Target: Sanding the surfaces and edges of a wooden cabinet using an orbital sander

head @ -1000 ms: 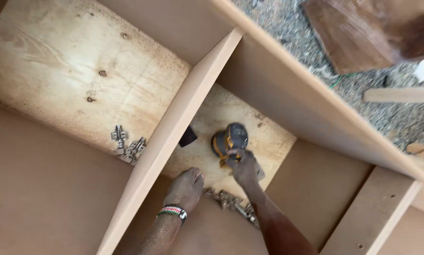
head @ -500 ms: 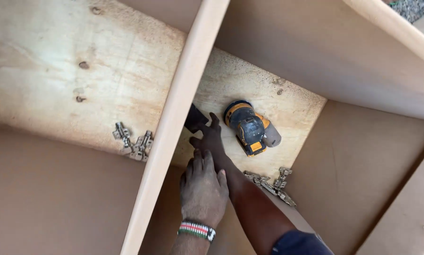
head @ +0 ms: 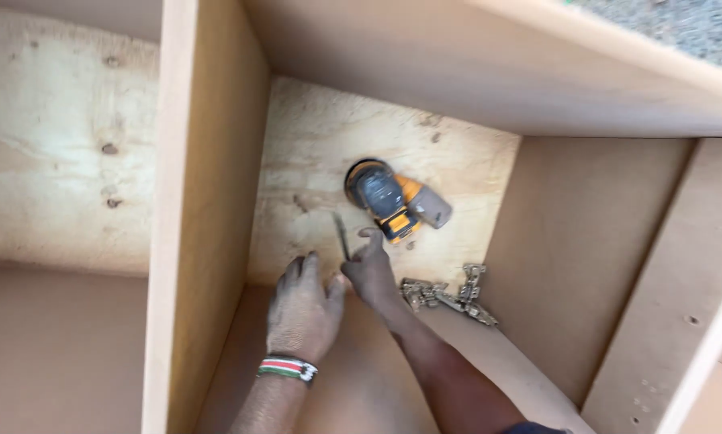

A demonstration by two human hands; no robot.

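Head view looked down into a cabinet carcass lying on its back, its plywood back panel (head: 312,153) pale and dusty between brown board walls. The right hand (head: 370,269) pinched a thin dark rod (head: 341,235), perhaps a drill bit or a pencil; blur made it hard to tell which. Its fingers were closed narrowly round the lower end, and the rod pointed up and away over the plywood. The left hand (head: 300,309), a beaded wristband (head: 288,369) at its wrist, lay flat and spread on the panel just beside the right hand, holding nothing. It sat close against the upright divider (head: 200,201).

An orange and grey power tool (head: 394,198) lay on its side on the plywood, just beyond the right hand. A loose heap of metal hinges (head: 449,293) lay near the right forearm, by the side wall.

Judging by this layout, the rod was slim and held only at one end, so it could slip or snap if pressed at a slant. The forearm could sweep the hinges, and the tool lay close enough to be knocked.
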